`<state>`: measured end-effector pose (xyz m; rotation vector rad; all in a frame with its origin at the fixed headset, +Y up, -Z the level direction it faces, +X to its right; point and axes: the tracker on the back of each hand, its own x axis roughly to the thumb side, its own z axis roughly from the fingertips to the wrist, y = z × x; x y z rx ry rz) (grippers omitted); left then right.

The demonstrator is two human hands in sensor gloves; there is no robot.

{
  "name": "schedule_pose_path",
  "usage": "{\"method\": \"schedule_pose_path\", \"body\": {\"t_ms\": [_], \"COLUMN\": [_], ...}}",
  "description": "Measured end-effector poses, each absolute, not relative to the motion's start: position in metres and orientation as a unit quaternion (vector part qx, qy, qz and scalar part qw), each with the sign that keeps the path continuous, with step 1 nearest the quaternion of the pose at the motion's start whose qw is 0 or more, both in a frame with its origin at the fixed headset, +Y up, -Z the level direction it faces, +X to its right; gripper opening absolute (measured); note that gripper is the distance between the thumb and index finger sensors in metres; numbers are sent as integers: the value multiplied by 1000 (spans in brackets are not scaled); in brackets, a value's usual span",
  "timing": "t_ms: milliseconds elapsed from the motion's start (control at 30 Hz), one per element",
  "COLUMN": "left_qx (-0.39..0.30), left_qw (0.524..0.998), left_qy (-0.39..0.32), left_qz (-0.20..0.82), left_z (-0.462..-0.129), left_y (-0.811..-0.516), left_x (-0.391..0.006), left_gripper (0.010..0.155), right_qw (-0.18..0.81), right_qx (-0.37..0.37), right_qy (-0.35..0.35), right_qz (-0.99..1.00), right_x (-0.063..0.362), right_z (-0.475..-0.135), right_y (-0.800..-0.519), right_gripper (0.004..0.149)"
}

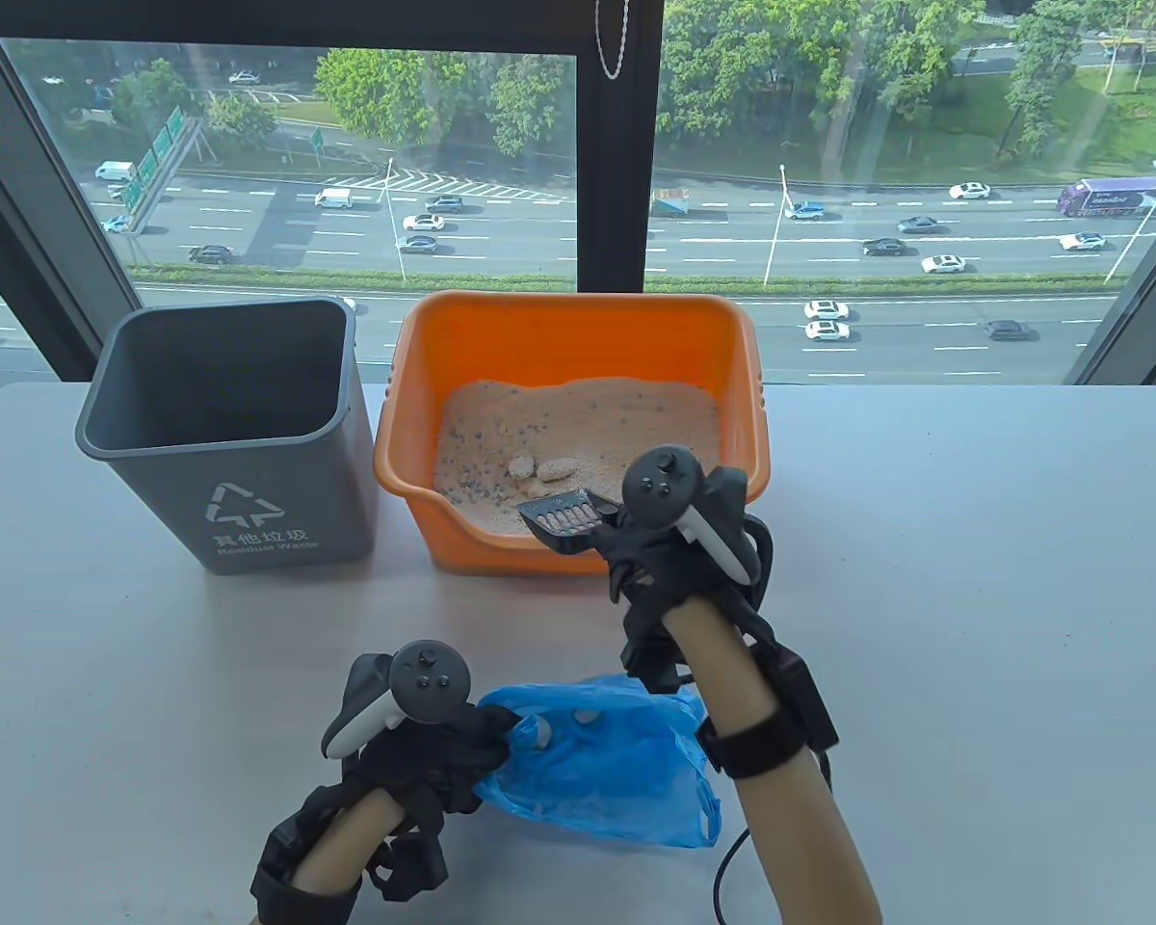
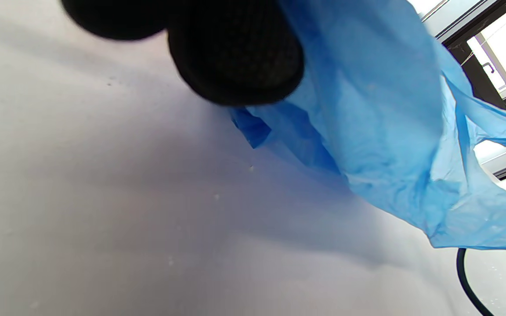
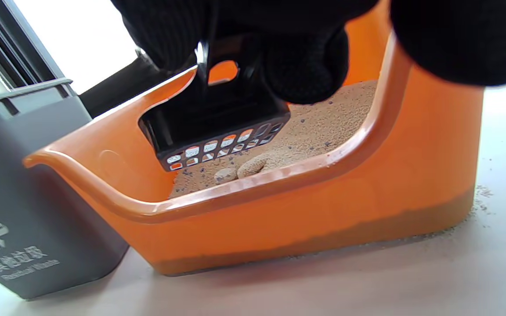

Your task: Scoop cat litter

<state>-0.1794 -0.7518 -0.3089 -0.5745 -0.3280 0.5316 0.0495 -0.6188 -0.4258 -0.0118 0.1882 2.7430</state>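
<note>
An orange litter box (image 1: 578,318) holds sandy litter (image 1: 588,424) with two pale clumps (image 1: 539,469) near its front. My right hand (image 1: 655,540) grips a black slotted scoop (image 1: 564,520) by its handle, the scoop head over the box's low front lip, just above the litter. In the right wrist view the scoop (image 3: 218,131) hangs above the clumps (image 3: 244,169) inside the box (image 3: 323,210). My left hand (image 1: 443,752) grips the edge of a blue plastic bag (image 1: 607,761) on the table; the bag (image 2: 389,131) fills the left wrist view beside my fingers (image 2: 235,57).
A grey waste bin (image 1: 231,434) with a recycling mark stands left of the box, open and empty; it also shows in the right wrist view (image 3: 24,197). Litter grains lie on the table by the box's right corner (image 3: 481,193). A black cable (image 1: 732,858) trails near my right forearm.
</note>
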Motion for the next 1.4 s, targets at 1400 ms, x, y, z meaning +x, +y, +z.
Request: {"method": "schedule_pose_path", "body": {"t_ms": [1400], "left_qx": [-293], "left_qw": [904], "left_qy": [-149], "left_qz": [274], "left_z": [-315], "left_y": [-750], "left_x": [-193], "left_gripper": [41], "right_qw": [199], "right_qx": [-169], "right_qy": [-107], "right_qz": [959], "right_x": [3], "right_z": [-509], "right_y": [-671], "right_gripper": [59]}}
